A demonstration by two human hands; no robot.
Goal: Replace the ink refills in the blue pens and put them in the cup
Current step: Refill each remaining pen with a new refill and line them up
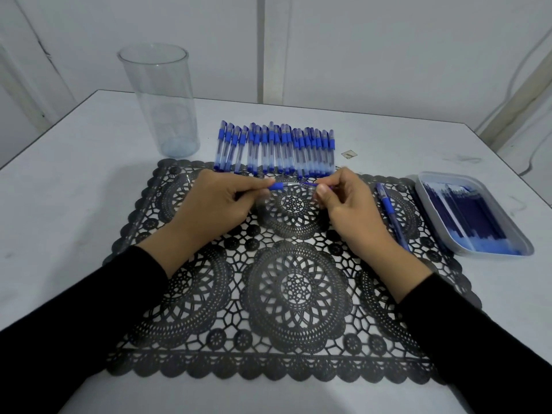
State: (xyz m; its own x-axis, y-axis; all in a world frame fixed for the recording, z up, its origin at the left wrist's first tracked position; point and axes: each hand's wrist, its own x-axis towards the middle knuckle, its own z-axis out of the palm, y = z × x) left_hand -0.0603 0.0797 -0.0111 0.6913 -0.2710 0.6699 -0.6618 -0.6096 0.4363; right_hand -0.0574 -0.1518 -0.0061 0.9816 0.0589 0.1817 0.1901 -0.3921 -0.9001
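Observation:
My left hand [215,204] pinches a clear pen barrel [283,186] by its blue grip, held level above the black lace mat [292,294]. My right hand [349,204] pinches a thin blue refill [309,184] that sticks out of the barrel's right end. A row of several blue capped pens [274,149] lies side by side just beyond my hands. A tall clear plastic cup [162,100] stands upright at the back left with nothing in it. A pale tray [521,234] at the right holds several dark blue refills [466,216].
A blue pen part with a cap [388,210] lies on the mat between my right hand and the tray. A small scrap [349,153] sits on the white table behind it. White walls close off the back; a cable runs down the right wall.

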